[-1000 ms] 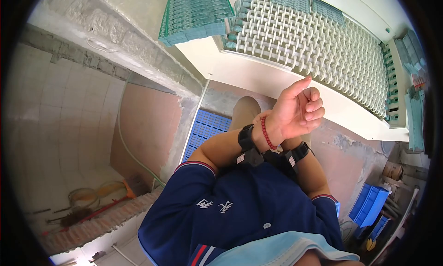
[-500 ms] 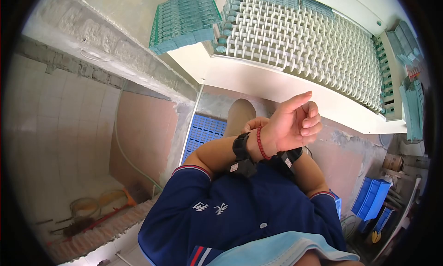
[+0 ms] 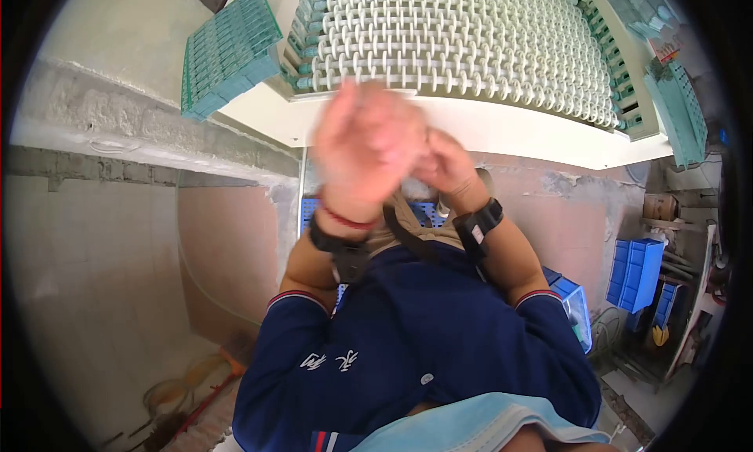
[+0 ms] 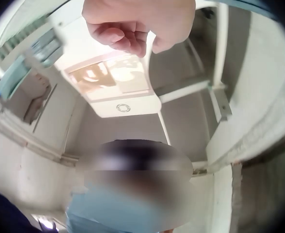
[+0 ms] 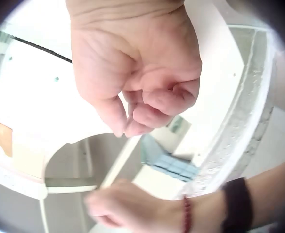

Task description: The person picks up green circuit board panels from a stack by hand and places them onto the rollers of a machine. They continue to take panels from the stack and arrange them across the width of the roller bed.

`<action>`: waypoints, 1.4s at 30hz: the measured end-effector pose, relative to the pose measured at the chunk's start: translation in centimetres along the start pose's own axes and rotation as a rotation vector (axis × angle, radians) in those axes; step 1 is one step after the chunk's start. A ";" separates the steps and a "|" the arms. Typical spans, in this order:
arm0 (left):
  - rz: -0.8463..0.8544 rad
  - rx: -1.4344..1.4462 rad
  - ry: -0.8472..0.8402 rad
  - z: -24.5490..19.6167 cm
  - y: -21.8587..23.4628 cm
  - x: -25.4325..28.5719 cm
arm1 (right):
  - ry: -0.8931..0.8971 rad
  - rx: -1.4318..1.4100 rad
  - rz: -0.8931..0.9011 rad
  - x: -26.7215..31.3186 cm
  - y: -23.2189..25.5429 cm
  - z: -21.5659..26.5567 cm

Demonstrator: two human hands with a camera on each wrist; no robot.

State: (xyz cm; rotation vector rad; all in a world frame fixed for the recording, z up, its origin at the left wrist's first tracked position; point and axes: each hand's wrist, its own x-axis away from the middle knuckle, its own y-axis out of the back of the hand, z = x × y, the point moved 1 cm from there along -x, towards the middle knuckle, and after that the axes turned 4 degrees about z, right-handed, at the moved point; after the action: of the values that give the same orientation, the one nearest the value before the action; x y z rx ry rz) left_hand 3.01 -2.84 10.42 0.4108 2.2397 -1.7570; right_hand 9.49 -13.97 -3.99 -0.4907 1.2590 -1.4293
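Observation:
In the head view my left hand [image 3: 369, 146] is blurred, raised in front of the white machine edge [image 3: 533, 134], with a red bead bracelet [image 3: 345, 219] on its wrist. The left wrist view shows this hand [image 4: 140, 22] with loosely curled fingers and nothing seen in them. Close beside it, my right hand [image 3: 447, 165] is bent inward; the head view does not settle whether they touch. In the right wrist view the right hand [image 5: 137, 73] has curled fingers, its thumb tip close to the index fingertip, no object visible; the two hands are apart there.
Beyond the hands lies a bed of white rings on rods [image 3: 471, 44]. A stack of green trays [image 3: 231, 56] stands at its left corner, more green trays [image 3: 678, 111] at its right. Blue bins [image 3: 635, 275] are at the right, a concrete ledge [image 3: 102, 107] at the left.
The hands, crossed at the wrists before, have separated: my left hand has moved left and up, and my right hand has come into fuller view. The head view has shifted, with the machine further left.

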 end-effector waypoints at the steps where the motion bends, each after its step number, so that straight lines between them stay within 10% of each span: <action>1: -0.041 -0.198 -0.128 -1.7 -0.1 0.6 | 0.068 -0.059 -0.057 0.3 -0.8 1.4; 9: -0.680 -1.932 -1.059 -15.1 1.9 6.7 | 0.427 -0.225 -0.047 -1.2 -3.3 8.2; 14: -0.951 -2.024 -1.035 -19.1 2.4 7.6 | 0.418 -0.224 -0.014 -5.3 -4.0 9.4; 22: -0.878 -2.269 -1.174 -15.7 1.0 7.6 | 0.540 -0.037 -0.143 -11.8 -5.0 10.4; 30: -0.244 -1.585 0.014 -0.2 8.8 7.3 | 0.800 0.140 -0.184 -13.3 -7.7 9.6; 42: -0.090 -1.392 0.021 5.8 8.1 5.5 | 1.053 0.648 -0.515 -9.8 -7.5 9.6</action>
State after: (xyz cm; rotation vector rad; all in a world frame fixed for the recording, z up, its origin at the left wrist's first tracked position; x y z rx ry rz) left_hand 1.18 -6.28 -0.25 -0.0074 2.8199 0.0756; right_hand 17.15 -10.53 9.23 0.5093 1.3568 -2.5770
